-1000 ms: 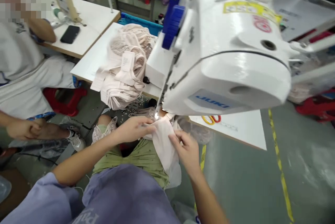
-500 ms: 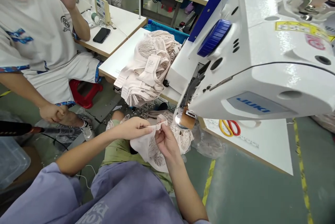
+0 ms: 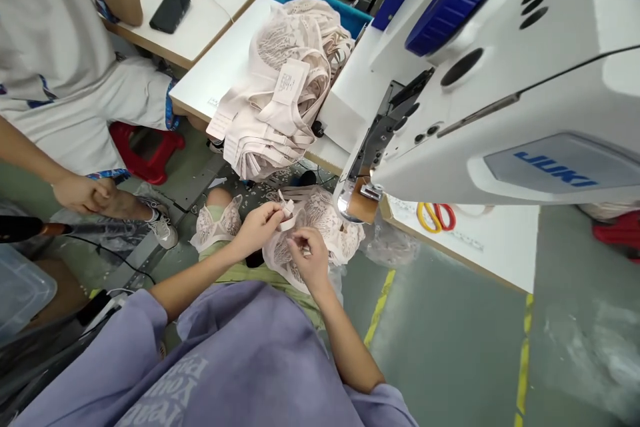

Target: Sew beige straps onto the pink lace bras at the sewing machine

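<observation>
My left hand (image 3: 259,230) is closed, pinching a pale pink bra strap (image 3: 286,222) that loops above its fingertips. Just right of it is my right hand (image 3: 313,259), thumb and forefinger curled toward each other; whether anything thin is between them I cannot make out. Beneath both hands, a lace bra (image 3: 283,257) lies across my lap. More pale lace (image 3: 324,214) is bunched behind it, below the sewing machine head. Another lace cup (image 3: 219,222) rests by my left knee.
A white JUKI sewing machine (image 3: 500,120) fills the upper right. Stacked bras (image 3: 280,100) lie on the white table (image 3: 225,74). Scissors with yellow and red handles (image 3: 437,217) rest on the right-hand tabletop. A co-worker (image 3: 60,80) sits at left, near a black phone (image 3: 170,12).
My hands have moved apart slightly; the strap stretched between them is now looped at my left fingers. My right hand has come off it. The view has tilted down and closer.
</observation>
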